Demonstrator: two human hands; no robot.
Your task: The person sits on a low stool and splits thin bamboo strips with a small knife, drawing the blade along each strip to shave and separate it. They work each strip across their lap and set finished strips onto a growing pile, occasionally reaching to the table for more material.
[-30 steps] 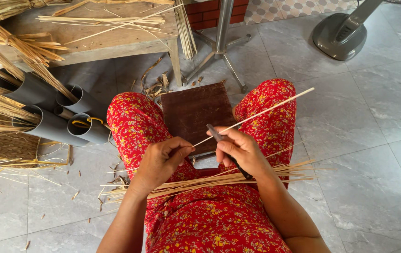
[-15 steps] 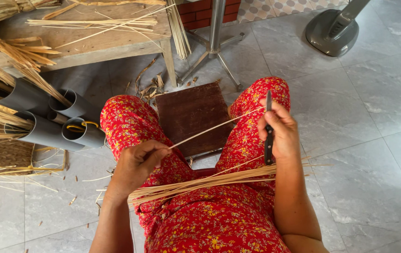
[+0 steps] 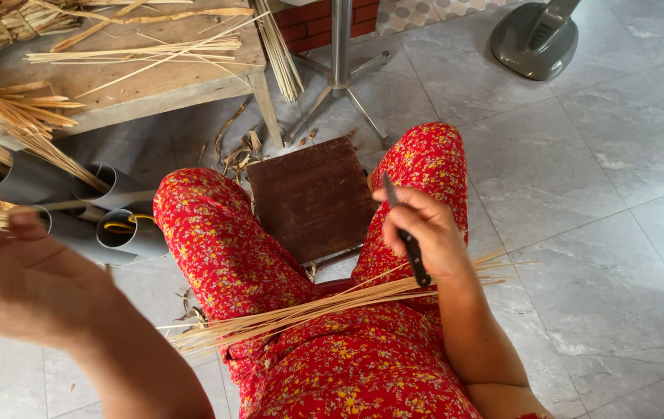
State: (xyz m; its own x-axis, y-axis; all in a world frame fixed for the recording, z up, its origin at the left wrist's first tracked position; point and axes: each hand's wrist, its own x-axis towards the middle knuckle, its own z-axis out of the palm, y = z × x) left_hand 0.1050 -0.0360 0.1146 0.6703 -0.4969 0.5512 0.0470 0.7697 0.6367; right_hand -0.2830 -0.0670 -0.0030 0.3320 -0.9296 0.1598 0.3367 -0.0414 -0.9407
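Observation:
I sit with my legs in red flowered cloth (image 3: 223,240). My right hand (image 3: 425,233) rests on my right thigh and grips a dark-handled knife (image 3: 405,233), its blade pointing up and away. My left hand (image 3: 13,271) is raised close to the camera at the left and pinches a thin pale bamboo strip (image 3: 76,205) that runs level toward the grey tubes. A bundle of thin bamboo strips (image 3: 324,305) lies across my lap. A dark brown woven mat (image 3: 312,198) lies on the floor between my knees.
Grey plastic tubes (image 3: 126,233) holding strips lie at the left. A low wooden table (image 3: 153,81) with more strips stands behind them. A metal stand (image 3: 339,54) and a grey fan base (image 3: 537,39) sit on the tiled floor (image 3: 580,194).
My left hand has swung up and out to the left, carrying the single strip away from my lap. My right hand with the knife has dropped a little onto my thigh.

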